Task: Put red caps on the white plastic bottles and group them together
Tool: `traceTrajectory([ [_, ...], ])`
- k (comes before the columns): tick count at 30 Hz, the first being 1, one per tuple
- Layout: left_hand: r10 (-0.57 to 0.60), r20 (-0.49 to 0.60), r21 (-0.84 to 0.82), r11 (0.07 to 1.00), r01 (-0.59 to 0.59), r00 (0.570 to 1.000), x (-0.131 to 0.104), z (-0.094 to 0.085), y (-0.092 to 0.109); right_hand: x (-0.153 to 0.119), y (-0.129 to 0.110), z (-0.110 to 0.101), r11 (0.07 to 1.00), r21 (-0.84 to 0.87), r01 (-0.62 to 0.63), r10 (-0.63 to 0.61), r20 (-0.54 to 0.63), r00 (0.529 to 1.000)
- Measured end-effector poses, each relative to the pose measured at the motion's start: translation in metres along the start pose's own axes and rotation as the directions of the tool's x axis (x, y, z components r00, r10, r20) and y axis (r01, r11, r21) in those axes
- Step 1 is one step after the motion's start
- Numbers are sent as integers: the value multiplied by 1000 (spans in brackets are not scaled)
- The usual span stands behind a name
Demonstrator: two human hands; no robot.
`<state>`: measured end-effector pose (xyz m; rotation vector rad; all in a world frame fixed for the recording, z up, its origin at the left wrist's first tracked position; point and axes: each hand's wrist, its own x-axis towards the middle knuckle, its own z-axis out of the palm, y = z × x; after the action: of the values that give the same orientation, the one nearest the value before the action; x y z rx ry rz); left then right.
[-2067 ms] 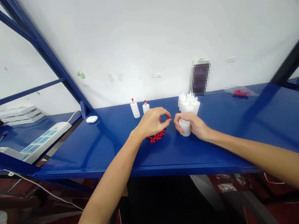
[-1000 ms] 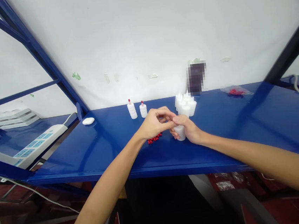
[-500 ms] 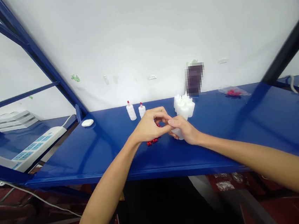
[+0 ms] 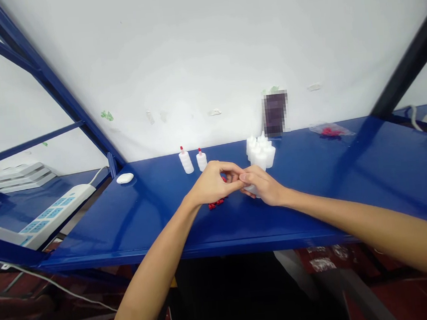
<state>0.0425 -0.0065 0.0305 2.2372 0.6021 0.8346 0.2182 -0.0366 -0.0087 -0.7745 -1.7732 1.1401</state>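
A white plastic squeeze bottle (image 4: 251, 190) is wrapped in the fingers of my right hand (image 4: 267, 185), low over the table, and mostly hidden by them. My left hand (image 4: 215, 182) meets it from the left, thumb and fingers pinched together at the bottle's top. Whatever lies in that pinch is covered by the fingertips. Small red caps (image 4: 217, 204) lie in a pile behind and under my left hand, which partly hides them. Beyond the hands, a cluster of white bottles (image 4: 260, 153) stands upright. Two bottles with red tips (image 4: 185, 161) stand further left.
The blue table (image 4: 159, 225) runs up to a white wall. A white oval object (image 4: 125, 178) lies at left, near a power strip (image 4: 54, 215). At the back right are a clear bag with red pieces (image 4: 331, 130) and a blurred-out dark object (image 4: 276, 113).
The view has shifted slightly. Both hands stay together at the bottle, my left hand's pinch a little lower and tighter against my right thumb.
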Motion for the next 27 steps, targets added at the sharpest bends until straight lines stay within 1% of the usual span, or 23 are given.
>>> traceTrajectory([
  [2,-27,23,-36,999,28,999,0,2,1,0,1,1,1000,2,17,-17,-11,1000],
  [4,-63,33,-79,995,65,997,0,3,2,1,3,3,999,15,41,-40,-51,998],
  [6,-115,-1,-130,985,114,993,1,0,2,3,6,4,998,49,50,-44,-110,993],
  [7,-144,-52,-162,978,134,988,2,-3,1,4,7,4,997,63,45,-36,-140,990],
  [8,-172,-129,-193,970,146,977,4,-9,-1,5,8,4,997,69,34,-22,-165,986],
  [9,-196,-226,-216,965,147,954,6,-16,-5,5,9,4,998,63,19,-7,-183,983],
  [11,-211,-435,-202,970,134,875,13,-35,-14,5,10,4,1000,19,-5,9,-195,981],
  [12,-209,-514,-150,977,153,832,16,-45,-21,5,10,4,1000,-7,-7,6,-188,982],
  [13,-208,-552,-69,976,205,807,19,-54,-27,4,9,4,1000,-29,-3,-2,-175,985],
  [14,-198,-569,24,966,257,798,22,-62,-35,4,8,4,999,-50,3,-11,-157,988],
  [16,-191,-561,161,929,333,805,26,-72,-49,3,7,5,997,-77,18,-28,-132,991],
  [18,-201,-550,229,898,377,811,28,-75,-61,3,7,6,996,-82,19,-30,-134,991],
  [20,-230,-539,252,874,415,811,27,-73,-67,3,9,5,998,-68,16,-26,-146,989],
  [23,-254,-530,263,858,442,809,23,-70,-65,4,11,4,999,-19,27,-29,-147,989],
  [24,-234,-554,264,861,435,799,20,-69,-62,4,11,4,999,-9,34,-34,-144,989],
  [26,-159,-620,272,875,400,768,15,-69,-52,3,11,3,999,-15,47,-49,-132,990],
  [27,-121,-633,283,883,374,765,12,-68,-47,3,10,3,998,-34,49,-53,-125,991],
])
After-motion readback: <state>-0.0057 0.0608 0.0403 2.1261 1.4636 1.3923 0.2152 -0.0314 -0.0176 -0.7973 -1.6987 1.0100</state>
